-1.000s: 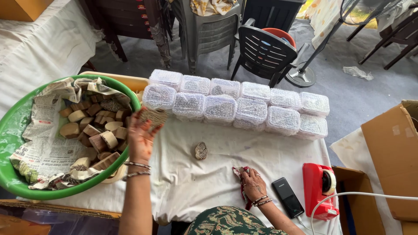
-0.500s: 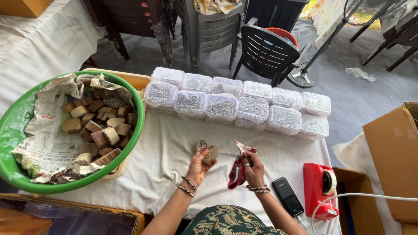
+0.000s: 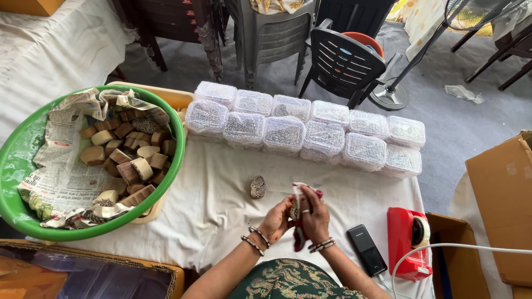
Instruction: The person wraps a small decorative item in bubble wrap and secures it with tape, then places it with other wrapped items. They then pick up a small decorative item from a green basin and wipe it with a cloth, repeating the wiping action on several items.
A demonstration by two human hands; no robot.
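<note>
My left hand (image 3: 276, 220) holds a small carved wooden block (image 3: 293, 211) over the white tablecloth (image 3: 210, 221). My right hand (image 3: 317, 213) presses a red and white cloth (image 3: 300, 235) against that block, and the two hands touch. A second carved wooden block (image 3: 257, 186) stands alone on the cloth just left of my hands. Further left, a big green basin (image 3: 22, 213) lined with newspaper holds several more wooden blocks (image 3: 130, 166).
Two rows of clear lidded plastic boxes (image 3: 307, 133) line the table's far side. A black phone (image 3: 366, 249) and a red tape dispenser (image 3: 407, 242) lie right of my hands. A cardboard box (image 3: 501, 205) stands at right; plastic chairs (image 3: 343, 63) beyond.
My left hand left the basin with a wooden block and came to the table's middle. My right hand lifted the cloth off the table, and both hands now meet around the block.
</note>
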